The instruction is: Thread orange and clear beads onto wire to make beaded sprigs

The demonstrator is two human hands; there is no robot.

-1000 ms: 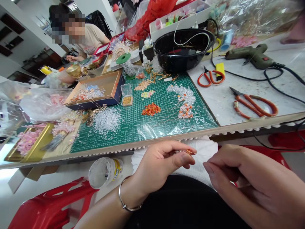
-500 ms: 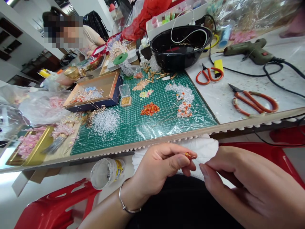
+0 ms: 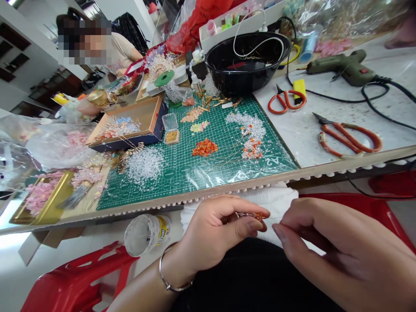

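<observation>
Orange beaded wire (image 3: 255,216) lies pinched in left hand (image 3: 217,229).

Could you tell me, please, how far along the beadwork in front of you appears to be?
Pink beaded flowers in the gold tray look finished. In hand, the left hand pinches a short orange-beaded wire, with the right hand close beside it. Still loose are the orange beads and clear beads on the green cutting mat.

The green cutting mat (image 3: 269,161) seems printed "A2".
</observation>
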